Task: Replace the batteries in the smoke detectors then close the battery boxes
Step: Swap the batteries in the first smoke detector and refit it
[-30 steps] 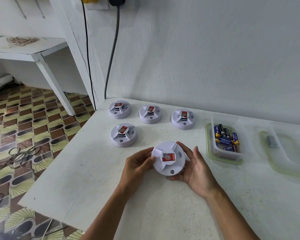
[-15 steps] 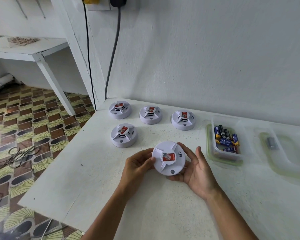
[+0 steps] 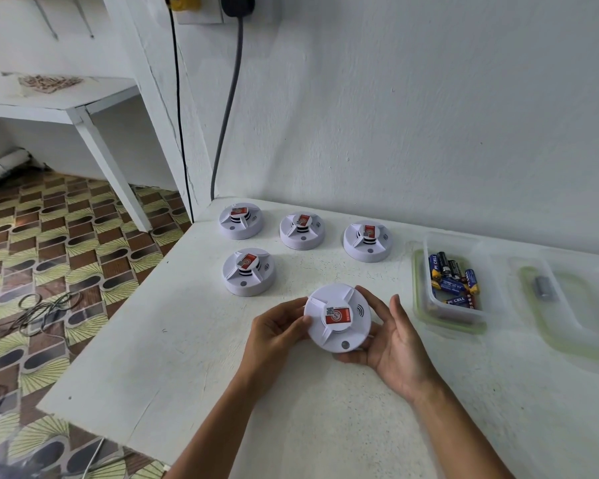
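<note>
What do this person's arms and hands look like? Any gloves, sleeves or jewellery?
Both arms are bare as far as the picture shows, with no sleeves in view. The left hand and right hand wear no gloves, and no rings, watch or bracelets show on the fingers or wrists. The fingernails look short and unpainted. There are no markings or tattoos visible.

Matt white plastic smoke detector (image 3: 338, 318), rough painted table (image 3: 187, 357), clear plastic container (image 3: 453, 305)

The right hand (image 3: 393, 344) has opened its fingers slightly.
</note>
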A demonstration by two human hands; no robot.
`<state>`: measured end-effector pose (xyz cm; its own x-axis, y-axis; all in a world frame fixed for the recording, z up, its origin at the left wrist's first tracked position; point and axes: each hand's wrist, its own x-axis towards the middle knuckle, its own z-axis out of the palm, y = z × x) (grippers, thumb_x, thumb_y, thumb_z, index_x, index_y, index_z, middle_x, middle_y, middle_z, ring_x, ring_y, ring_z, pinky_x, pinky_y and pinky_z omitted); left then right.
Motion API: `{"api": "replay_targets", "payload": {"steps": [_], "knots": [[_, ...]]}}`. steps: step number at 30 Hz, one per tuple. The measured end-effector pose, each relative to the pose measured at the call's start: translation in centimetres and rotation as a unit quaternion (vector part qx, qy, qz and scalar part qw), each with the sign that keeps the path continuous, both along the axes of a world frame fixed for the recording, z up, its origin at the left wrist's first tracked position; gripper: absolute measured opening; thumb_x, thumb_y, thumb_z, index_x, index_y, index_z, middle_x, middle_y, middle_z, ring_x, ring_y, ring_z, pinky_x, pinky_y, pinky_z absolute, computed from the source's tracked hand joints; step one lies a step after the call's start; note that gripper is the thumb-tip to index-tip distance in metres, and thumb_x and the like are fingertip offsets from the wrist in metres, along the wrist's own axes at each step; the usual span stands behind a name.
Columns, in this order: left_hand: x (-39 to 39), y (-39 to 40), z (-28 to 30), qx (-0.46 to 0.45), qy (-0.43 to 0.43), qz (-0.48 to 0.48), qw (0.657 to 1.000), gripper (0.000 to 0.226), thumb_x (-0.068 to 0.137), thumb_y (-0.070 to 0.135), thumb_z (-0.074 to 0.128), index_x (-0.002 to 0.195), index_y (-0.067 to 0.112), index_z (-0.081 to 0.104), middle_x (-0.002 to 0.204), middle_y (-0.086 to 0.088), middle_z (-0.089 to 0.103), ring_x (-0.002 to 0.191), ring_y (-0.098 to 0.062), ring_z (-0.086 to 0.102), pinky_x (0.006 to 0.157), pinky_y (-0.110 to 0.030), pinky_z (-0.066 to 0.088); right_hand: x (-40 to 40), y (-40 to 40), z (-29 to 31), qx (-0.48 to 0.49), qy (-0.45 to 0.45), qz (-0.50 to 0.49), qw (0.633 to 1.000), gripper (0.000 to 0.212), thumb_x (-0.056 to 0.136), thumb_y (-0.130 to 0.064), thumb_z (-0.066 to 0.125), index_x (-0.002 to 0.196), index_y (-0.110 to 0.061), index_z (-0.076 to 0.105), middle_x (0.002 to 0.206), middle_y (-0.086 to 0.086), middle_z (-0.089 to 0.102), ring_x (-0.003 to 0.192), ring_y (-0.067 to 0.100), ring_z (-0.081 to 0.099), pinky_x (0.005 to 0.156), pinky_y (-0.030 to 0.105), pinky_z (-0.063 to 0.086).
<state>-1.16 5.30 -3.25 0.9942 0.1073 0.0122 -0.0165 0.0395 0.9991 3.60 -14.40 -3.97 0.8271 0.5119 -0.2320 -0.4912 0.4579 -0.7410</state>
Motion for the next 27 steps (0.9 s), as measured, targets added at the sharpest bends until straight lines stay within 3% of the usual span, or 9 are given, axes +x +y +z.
{"api": "replay_targets", "payload": {"steps": [27], "knots": [[-0.01, -0.09, 0.06, -0.014, 0.001, 0.002, 1.000, 0.029, 0.091, 0.009, 0.061, 0.119, 0.013, 0.066, 0.112, -0.001, 0.073, 0.106, -0.019, 0.068, 0.088, -0.031, 0.056, 0.06, 0.05, -0.03, -0.005, -0.001, 0.007, 1.000, 0.096, 0.049, -0.069, 0.082, 0.133, -0.031, 0.055, 0.120, 0.018, 0.066, 0.095, 0.036, 0.068, 0.071, 0.050, 0.059]]}}
